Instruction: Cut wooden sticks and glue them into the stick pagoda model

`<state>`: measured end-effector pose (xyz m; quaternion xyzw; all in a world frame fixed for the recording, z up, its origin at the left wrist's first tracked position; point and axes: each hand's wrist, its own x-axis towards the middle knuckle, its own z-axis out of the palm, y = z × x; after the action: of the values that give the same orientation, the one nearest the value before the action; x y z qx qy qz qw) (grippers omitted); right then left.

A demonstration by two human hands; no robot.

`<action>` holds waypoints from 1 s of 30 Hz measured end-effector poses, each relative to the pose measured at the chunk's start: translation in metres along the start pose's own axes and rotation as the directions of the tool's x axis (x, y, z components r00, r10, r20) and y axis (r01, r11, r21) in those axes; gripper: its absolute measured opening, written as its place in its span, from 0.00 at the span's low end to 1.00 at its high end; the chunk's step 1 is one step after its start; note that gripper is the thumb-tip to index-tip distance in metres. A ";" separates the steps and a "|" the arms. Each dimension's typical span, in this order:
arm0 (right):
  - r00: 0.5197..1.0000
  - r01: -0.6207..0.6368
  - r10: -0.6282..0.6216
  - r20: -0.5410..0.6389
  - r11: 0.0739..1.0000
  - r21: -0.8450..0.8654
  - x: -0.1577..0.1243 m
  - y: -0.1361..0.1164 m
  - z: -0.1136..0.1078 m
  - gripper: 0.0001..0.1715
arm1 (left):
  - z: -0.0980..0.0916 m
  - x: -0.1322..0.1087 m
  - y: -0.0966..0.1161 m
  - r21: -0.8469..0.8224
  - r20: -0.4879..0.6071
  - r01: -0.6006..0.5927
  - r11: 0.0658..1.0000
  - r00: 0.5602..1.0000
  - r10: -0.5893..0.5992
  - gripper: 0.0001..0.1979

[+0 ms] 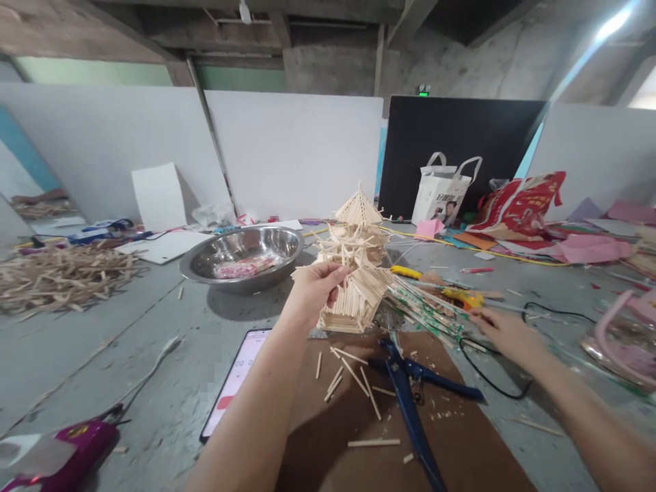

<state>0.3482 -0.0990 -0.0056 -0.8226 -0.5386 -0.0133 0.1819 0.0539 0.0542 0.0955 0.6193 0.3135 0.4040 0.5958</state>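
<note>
Tall, flat white panels span the upper middle of the frame, with a rectangular matte-black panel right of centre. A grey concrete ceiling with heavy beams crosses the top. A bright white light glares at upper right; a worn grey tabletop spreads below.
</note>
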 end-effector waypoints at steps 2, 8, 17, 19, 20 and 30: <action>1.000 0.013 -0.016 -0.017 0.990 -0.144 0.001 0.002 0.008 0.22 | -0.002 0.001 -0.001 -0.022 0.001 -0.011 1.000 1.000 0.011 0.09; 0.984 0.139 -0.150 -0.091 0.983 -0.123 0.003 -0.034 0.001 0.23 | -0.005 0.004 -0.003 -0.106 -0.020 -0.001 0.994 1.000 -0.001 0.10; 0.915 0.329 -0.354 0.194 0.933 0.150 -0.010 -0.096 0.000 0.17 | -0.013 0.008 -0.006 -0.121 -0.062 -0.007 0.993 0.998 0.000 0.12; 0.912 0.330 -0.358 0.199 0.930 0.162 -0.008 -0.101 0.002 0.17 | -0.013 0.008 -0.007 -0.107 -0.087 -0.012 0.994 0.996 0.003 0.12; 0.916 0.327 -0.356 0.186 0.930 0.170 -0.005 -0.103 0.003 0.16 | -0.013 0.009 -0.008 -0.094 -0.108 -0.013 0.995 0.994 0.003 0.11; 0.945 0.310 -0.327 -0.021 0.870 0.384 0.037 -0.135 0.002 0.16 | -0.016 0.013 -0.014 0.033 -0.182 0.000 0.999 0.983 0.006 0.12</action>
<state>0.2430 -0.0183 0.0386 -0.6713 -0.6628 0.0805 0.3219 0.0477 0.0744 0.0827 0.5901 0.3722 0.4545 0.5538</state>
